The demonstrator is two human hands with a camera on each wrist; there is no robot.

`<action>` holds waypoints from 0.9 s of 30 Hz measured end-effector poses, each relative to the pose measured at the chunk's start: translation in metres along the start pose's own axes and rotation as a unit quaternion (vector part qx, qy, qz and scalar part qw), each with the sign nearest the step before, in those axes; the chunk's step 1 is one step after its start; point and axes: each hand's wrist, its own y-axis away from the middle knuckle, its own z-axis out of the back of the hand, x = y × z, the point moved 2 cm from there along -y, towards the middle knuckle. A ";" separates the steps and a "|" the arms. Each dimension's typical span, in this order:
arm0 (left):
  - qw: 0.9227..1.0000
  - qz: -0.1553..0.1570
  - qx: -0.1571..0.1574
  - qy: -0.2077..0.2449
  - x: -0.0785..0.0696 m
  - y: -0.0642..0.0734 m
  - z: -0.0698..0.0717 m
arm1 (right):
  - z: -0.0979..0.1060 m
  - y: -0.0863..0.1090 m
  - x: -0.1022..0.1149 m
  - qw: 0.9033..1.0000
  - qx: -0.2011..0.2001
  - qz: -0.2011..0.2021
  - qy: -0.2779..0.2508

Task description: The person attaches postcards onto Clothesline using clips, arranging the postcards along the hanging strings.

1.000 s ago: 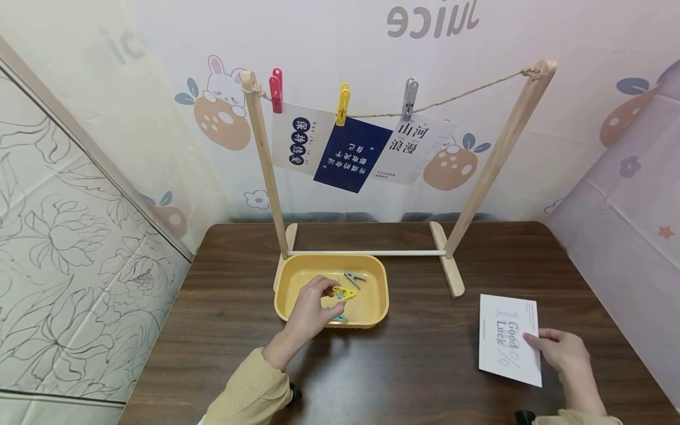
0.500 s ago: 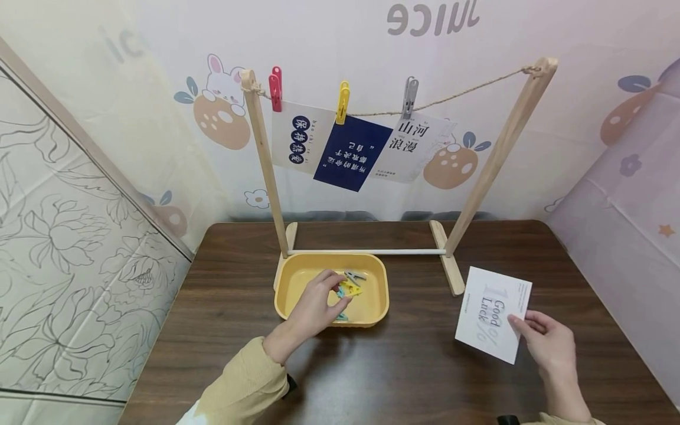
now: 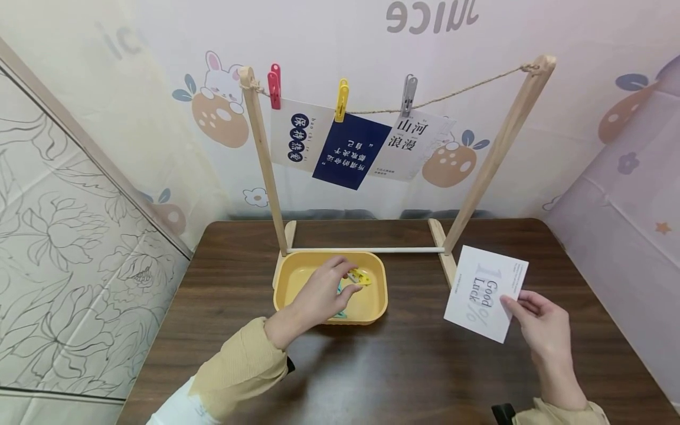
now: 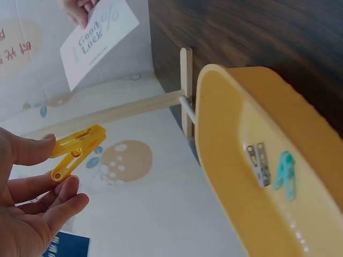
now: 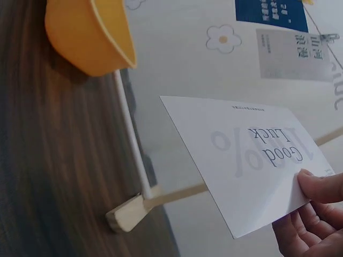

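Observation:
Above the yellow plastic tub [image 3: 297,257], my left hand [image 3: 323,290] pinches a yellow clothespin [image 4: 80,145] between thumb and fingers. Inside the tub lie a grey clothespin [image 4: 259,165] and a teal clothespin [image 4: 286,175]. My right hand [image 3: 544,330] holds a white "Good Luck" card [image 3: 486,294] by its edge, thumb on the printed face, raised over the table at the right. The card is tilted and partly covers the rack's right foot in the head view.
Behind the tub stands a wooden rack [image 3: 491,156] with a twine line [image 3: 473,91]. From it hang a white card [image 3: 300,133], a dark blue card [image 3: 352,150] and another white card [image 3: 411,144], pinned by red, yellow and grey clothespins. A patterned curtain backs the table.
My right hand has moved the card up and to the left, toward the rack. My left hand has shifted slightly up and right with the yellow clothespin.

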 end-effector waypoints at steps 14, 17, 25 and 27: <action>0.993 -0.078 0.028 -0.079 -0.032 -0.032 0.024 | 0.000 -0.003 0.042 0.996 -0.005 0.049 -0.068; 0.991 -0.085 0.037 -0.098 -0.040 -0.041 0.031 | 0.000 -0.005 0.051 0.995 -0.009 0.060 -0.082; 0.984 -0.091 0.062 -0.137 -0.057 -0.065 0.048 | 0.001 -0.010 0.077 0.988 -0.011 0.089 -0.125; 0.982 -0.093 0.067 -0.148 -0.061 -0.071 0.052 | 0.001 -0.012 0.083 0.986 -0.011 0.092 -0.136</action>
